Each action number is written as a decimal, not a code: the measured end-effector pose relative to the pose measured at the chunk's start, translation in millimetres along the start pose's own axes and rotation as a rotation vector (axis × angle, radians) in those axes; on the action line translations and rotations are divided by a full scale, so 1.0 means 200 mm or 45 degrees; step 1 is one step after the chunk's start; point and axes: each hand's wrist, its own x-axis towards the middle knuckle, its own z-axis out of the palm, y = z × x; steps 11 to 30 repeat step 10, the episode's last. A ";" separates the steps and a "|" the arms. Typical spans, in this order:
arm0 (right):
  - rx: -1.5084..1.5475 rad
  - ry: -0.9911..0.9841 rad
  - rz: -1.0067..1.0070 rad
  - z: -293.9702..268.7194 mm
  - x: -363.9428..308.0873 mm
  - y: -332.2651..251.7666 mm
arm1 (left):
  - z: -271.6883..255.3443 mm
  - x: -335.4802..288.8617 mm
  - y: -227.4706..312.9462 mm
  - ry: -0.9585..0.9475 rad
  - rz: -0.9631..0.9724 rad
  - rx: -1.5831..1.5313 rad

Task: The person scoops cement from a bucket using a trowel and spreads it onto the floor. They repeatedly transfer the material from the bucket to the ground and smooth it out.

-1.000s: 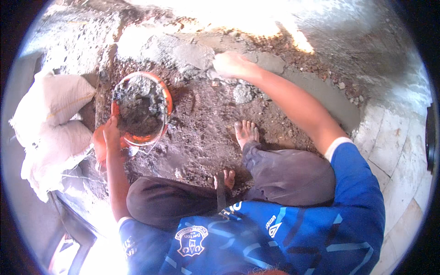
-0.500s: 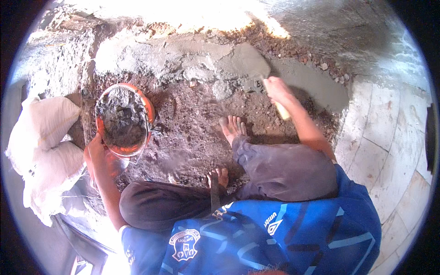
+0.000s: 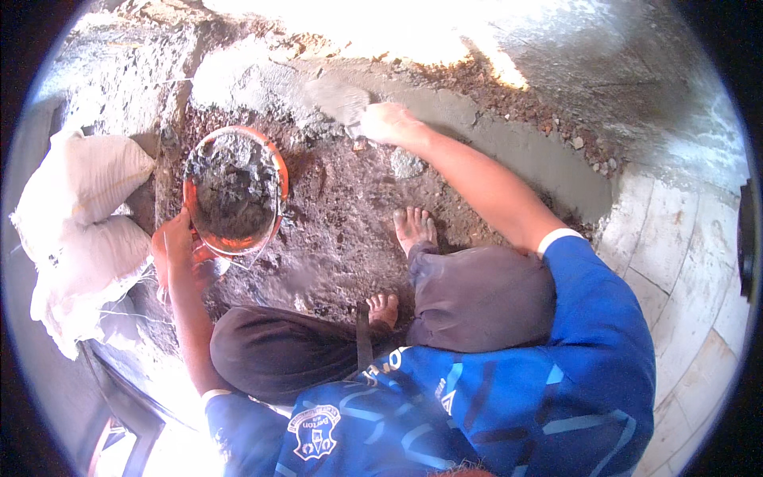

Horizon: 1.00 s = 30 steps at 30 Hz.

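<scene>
My right hand (image 3: 389, 124) is closed around a trowel, its handle mostly hidden under the fingers. The trowel's flat blade (image 3: 340, 100) is coated in grey and lies against the strip of wet mortar (image 3: 509, 141) along the foot of the wall. To the left, an orange bucket (image 3: 282, 171) stands tilted toward me, holding dark grey mortar (image 3: 234, 191). My left hand (image 3: 172, 237) grips the near left side of the bucket's rim. A small lump of mortar (image 3: 406, 163) sits on the dirt below the strip.
Two stuffed white sacks (image 3: 99, 179) lean at the far left. Rough soil (image 3: 342, 215) spreads between the bucket and my bare feet (image 3: 415, 229). Loose rubble (image 3: 556, 131) borders the mortar's far edge. Pale floor tiles (image 3: 668, 230) cover the right side. Bright light washes out the top.
My right hand has swept the trowel leftward along the mortar strip, leaving a smoother surface on the right. My left hand stays on the bucket; the whole view has shifted slightly.
</scene>
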 end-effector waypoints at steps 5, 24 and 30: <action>0.074 0.053 0.392 0.05 -0.64 0.30 | 0.01 -0.18 0.17 0.043 -0.100 0.056; 0.314 0.171 0.848 -0.12 -0.98 0.35 | -0.07 0.13 -0.12 -0.050 -0.127 0.058; 0.314 0.171 0.848 -0.12 -0.98 0.35 | -0.07 0.13 -0.12 -0.050 -0.127 0.058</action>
